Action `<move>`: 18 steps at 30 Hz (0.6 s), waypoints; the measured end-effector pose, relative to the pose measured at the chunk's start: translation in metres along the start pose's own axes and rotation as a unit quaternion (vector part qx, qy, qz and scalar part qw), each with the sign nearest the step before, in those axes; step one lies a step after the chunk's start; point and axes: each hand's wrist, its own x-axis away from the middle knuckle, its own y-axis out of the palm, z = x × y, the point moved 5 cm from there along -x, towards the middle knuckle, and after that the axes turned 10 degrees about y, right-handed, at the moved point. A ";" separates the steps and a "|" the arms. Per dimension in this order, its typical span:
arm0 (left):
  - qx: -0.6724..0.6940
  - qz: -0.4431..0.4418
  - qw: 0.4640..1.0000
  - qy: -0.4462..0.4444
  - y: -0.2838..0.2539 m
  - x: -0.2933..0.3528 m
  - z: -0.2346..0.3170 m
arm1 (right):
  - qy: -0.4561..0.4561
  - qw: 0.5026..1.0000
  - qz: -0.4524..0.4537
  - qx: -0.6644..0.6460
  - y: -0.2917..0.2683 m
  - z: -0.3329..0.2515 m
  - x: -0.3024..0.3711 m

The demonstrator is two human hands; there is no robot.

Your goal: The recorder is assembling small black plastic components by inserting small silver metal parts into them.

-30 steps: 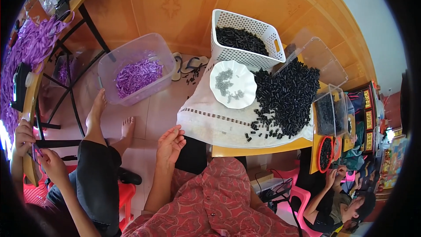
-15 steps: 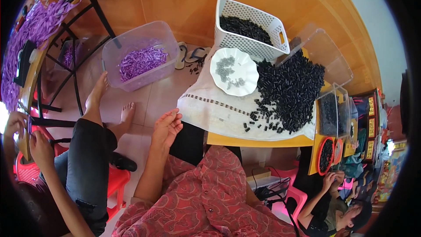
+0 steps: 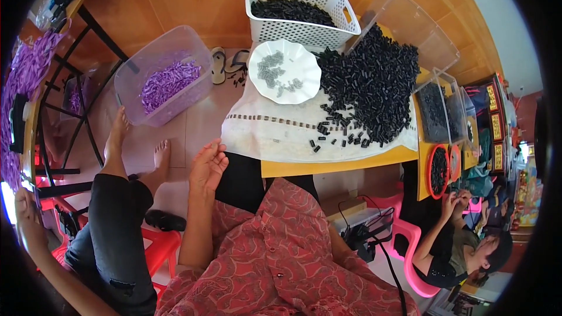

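My left hand (image 3: 209, 165) is raised palm-inward just off the near left corner of the white cloth (image 3: 246, 134). Thumb and forefinger come together in a pinch, with the other fingers loosely curled. Anything between the fingertips is too small to make out. My right hand is out of sight; only part of that arm shows beside my red patterned shirt. On the cloth stands a white scalloped plate (image 3: 301, 64) holding small clear-grey pieces. A large heap of short black tubes (image 3: 380, 82) lies right of it. Nearer me, a row of small dark marks (image 3: 275, 120) crosses the cloth.
A white perforated basket (image 3: 293, 29) of black pieces stands behind the plate. Clear bins (image 3: 436, 88) and a red tray (image 3: 438, 193) line the right. Left on the floor is a tub (image 3: 126, 96) of purple pieces. People sit on both sides; cables hang near a pink chair (image 3: 413, 240).
The whole view has shifted, so the table sits higher and further left. My left hand keeps nearly the same place by the cloth corner. The left neighbour's hands have moved.
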 end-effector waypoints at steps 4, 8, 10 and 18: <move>0.002 -0.008 1.000 0.002 0.000 0.001 0.002 | 0.020 1.000 0.000 -0.020 -0.001 0.016 0.014; -0.006 -0.023 1.000 -0.011 0.004 0.003 -0.005 | 0.034 0.999 0.002 -0.042 -0.004 0.027 0.022; -0.021 -0.015 1.000 -0.013 0.005 0.003 -0.006 | 0.039 0.998 0.002 -0.052 -0.005 0.032 0.024; -0.020 -0.012 1.000 -0.004 0.000 0.001 -0.002 | 0.055 0.995 -0.024 -0.080 0.004 0.040 0.027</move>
